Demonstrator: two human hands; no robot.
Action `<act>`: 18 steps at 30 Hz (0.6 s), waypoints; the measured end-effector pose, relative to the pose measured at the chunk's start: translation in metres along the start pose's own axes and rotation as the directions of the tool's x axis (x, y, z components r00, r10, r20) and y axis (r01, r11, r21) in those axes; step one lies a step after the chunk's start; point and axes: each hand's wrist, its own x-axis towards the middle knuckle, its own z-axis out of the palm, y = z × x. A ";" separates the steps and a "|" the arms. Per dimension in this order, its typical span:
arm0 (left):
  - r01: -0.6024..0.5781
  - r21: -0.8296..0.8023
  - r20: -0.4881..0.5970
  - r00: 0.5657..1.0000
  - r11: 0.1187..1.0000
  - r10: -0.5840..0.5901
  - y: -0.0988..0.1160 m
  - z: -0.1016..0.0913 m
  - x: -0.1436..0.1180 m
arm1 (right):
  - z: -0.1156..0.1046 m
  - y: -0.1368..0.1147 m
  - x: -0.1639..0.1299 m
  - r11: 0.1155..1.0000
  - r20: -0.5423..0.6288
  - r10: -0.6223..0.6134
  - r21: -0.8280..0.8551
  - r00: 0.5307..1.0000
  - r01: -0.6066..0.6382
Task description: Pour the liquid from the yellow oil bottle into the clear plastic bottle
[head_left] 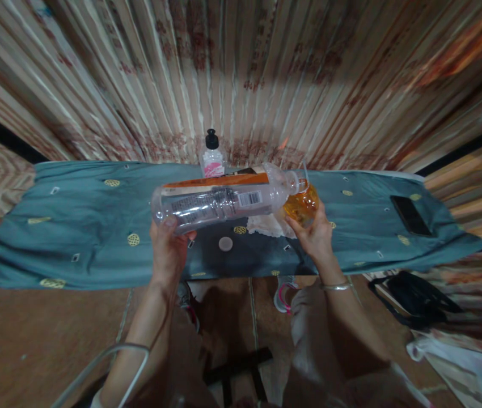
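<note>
My left hand point(168, 249) grips the base end of a large clear plastic bottle point(219, 203) with an orange label, held lying sideways above the table. Its open neck points right, against the rim of a small clear glass point(303, 205) filled with amber liquid. My right hand point(315, 233) holds that glass from below. Both hover over a table covered with a teal cloth point(75, 226) dotted with gold patches. A round white cap point(225, 243) lies on the cloth below the bottle, and a white crumpled cloth point(266, 225) lies under the glass.
A small clear bottle with a black cap and pink label point(212, 156) stands at the table's far edge, before a striped curtain. A dark phone point(410, 215) lies at the right end. A black bag point(417, 300) and white fabric point(457, 357) lie on the floor at right.
</note>
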 end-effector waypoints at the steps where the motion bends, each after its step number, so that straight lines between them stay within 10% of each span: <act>1: 0.002 0.008 0.005 1.000 1.000 -0.002 0.000 0.000 0.000 | 0.000 0.000 0.000 1.000 0.001 -0.001 0.001 1.000 0.001; 18: 0.002 0.006 -0.015 1.000 1.000 -0.002 0.001 0.001 0.000 | 0.001 0.001 0.000 1.000 -0.006 -0.002 -0.009 1.000 0.002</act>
